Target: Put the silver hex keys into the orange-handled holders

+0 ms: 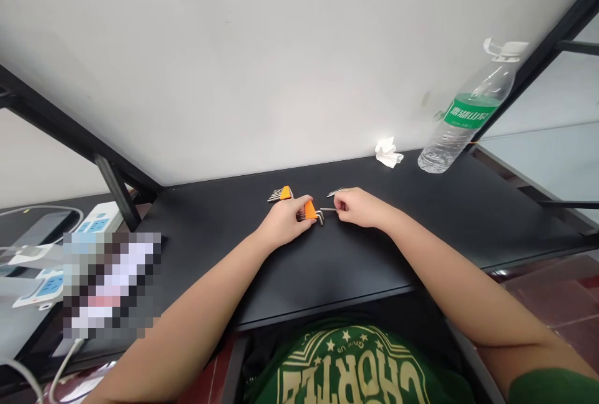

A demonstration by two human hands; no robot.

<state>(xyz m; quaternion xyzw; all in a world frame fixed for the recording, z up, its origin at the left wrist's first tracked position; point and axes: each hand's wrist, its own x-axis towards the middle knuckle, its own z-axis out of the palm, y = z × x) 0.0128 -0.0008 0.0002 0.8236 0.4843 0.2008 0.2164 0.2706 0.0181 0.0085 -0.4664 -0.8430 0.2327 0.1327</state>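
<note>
My left hand (286,220) grips an orange hex key holder (310,209) between thumb and fingers, just above the black tabletop. Bent metal hex keys (321,218) stick out of the holder's right side. My right hand (352,206) is closed on a thin hex key (328,209), whose free end points left toward the holder. Behind the left hand lies a second orange holder (286,192) with several keys in it. A few loose metal keys (335,192) lie just behind the right hand, partly hidden by it.
A large clear water bottle (472,111) with a green label stands at the back right, beside a crumpled white tissue (388,152). White power strips (100,224) and cables are at the left, near a blurred-out device (112,285). Black metal frame bars (70,133) flank the desk (299,285).
</note>
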